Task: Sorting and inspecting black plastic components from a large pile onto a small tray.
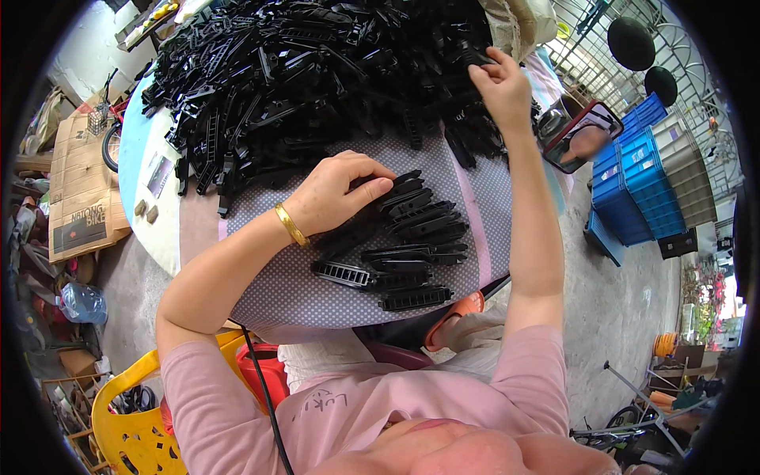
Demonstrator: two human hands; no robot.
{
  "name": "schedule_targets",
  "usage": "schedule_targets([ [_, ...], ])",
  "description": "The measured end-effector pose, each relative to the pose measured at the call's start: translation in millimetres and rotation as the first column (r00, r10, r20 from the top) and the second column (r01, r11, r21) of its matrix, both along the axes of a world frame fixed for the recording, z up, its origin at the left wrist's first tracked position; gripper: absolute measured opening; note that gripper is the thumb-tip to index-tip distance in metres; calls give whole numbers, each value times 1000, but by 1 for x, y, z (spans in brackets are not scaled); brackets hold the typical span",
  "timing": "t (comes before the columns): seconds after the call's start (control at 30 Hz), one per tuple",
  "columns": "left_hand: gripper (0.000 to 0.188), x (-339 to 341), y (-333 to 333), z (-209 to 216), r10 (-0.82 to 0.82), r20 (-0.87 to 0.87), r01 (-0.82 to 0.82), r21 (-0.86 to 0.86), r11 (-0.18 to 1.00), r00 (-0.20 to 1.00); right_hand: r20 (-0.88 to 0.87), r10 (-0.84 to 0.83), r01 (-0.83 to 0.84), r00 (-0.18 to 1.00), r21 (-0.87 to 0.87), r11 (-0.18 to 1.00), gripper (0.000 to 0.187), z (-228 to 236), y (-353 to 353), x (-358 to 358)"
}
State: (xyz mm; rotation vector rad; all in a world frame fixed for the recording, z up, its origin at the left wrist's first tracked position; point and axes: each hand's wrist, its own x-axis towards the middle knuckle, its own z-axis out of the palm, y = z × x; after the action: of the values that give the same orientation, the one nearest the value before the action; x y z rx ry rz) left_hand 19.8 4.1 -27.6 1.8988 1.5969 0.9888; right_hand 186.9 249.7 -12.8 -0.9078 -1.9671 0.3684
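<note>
A large heap of black plastic parts, narrow pieces with ladder-like slots, covers the far side of the round table. My right hand reaches to the heap's far right edge, its bent fingers closed around a black part. Closer to me, several similar parts lie side by side in a loose stack. At the stack's far left end is my left hand, thumb and fingers curled against a black part; its palm hides some of the pieces below.
A dotted grey tablecloth covers the table. A phone stands at the right edge, with blue crates beyond. A pale sack sits behind the heap. A yellow chair stands at left, and a black cord hangs near me.
</note>
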Motion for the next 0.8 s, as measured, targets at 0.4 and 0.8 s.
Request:
schedule_targets([
  [0.4,23,3,-3,0,29,-51,-27,41,999,998,553,169,-353,816,245,903,29,12,-38,-2],
  [0.8,49,5,0,-6,58,694,-182,106,978,717,-314,706,-739,635,-515,435,29,20,-106,-28],
])
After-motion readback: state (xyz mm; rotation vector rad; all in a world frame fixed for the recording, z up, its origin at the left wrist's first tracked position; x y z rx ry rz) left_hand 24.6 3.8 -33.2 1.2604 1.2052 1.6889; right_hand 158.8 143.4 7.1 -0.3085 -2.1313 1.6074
